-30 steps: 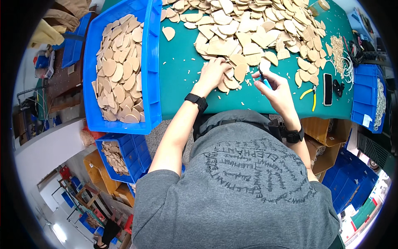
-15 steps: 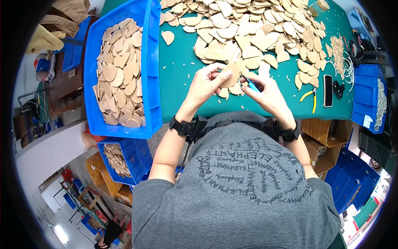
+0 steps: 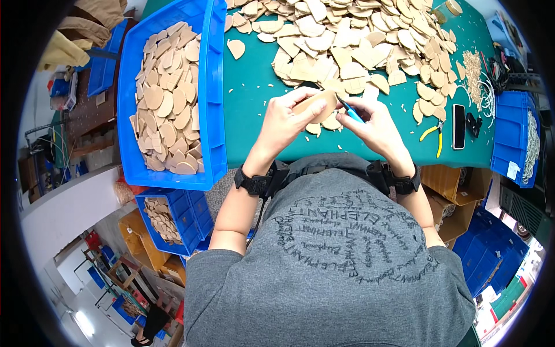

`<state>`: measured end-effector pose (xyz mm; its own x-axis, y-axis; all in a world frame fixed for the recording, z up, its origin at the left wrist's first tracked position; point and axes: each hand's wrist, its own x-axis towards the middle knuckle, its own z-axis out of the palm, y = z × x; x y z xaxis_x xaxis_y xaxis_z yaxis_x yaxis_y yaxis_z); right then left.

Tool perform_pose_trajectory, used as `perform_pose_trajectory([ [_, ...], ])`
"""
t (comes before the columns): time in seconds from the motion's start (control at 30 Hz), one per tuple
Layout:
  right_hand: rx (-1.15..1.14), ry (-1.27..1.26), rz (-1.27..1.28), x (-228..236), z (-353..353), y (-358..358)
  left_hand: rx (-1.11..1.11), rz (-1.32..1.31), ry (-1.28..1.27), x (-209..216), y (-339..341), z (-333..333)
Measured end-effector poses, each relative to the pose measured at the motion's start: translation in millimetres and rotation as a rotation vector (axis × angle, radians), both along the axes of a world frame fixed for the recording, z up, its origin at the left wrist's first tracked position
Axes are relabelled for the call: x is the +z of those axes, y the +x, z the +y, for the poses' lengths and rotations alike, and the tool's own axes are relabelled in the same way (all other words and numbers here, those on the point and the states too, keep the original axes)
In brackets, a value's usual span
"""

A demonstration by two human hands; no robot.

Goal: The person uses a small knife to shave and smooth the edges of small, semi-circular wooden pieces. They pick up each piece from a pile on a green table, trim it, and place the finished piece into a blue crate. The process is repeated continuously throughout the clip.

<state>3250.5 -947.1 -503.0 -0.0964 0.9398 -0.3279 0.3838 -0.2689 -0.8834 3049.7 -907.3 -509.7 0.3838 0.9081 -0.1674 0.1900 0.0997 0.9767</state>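
Pinching a tan, flat, round-edged cardboard-like piece (image 3: 328, 103) between thumb and fingers, the left hand (image 3: 282, 120) holds it above the green tabletop (image 3: 248, 130). Right of it, the right hand (image 3: 374, 121) has its fingers wrapped about a slim blue-handled, dark-tipped tool (image 3: 353, 113), tip at the piece's edge; contact is unclear. Beyond both hands' fingertips spreads a heap of similar tan pieces (image 3: 352, 70); farther right of the right fingers lie yellow-handled pliers (image 3: 439, 143).
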Motion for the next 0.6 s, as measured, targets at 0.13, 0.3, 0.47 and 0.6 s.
perform_pose_trajectory([
  [0.13,-0.001,0.036,0.048,1.9,0.5,0.3,-0.001,0.027,0.038,0.9,0.4,-1.3],
  [0.3,0.008,0.018,0.047,5.2,0.9,-1.0,-0.030,0.093,0.048,8.7,-1.2,-1.6],
  [0.47,0.015,0.060,0.053,-3.5,1.0,1.4,-0.034,0.103,0.064,9.7,-0.6,-2.5],
  [0.6,0.028,0.049,0.050,-4.0,1.3,1.8,-0.004,0.052,0.109,-0.6,-0.3,-3.9],
])
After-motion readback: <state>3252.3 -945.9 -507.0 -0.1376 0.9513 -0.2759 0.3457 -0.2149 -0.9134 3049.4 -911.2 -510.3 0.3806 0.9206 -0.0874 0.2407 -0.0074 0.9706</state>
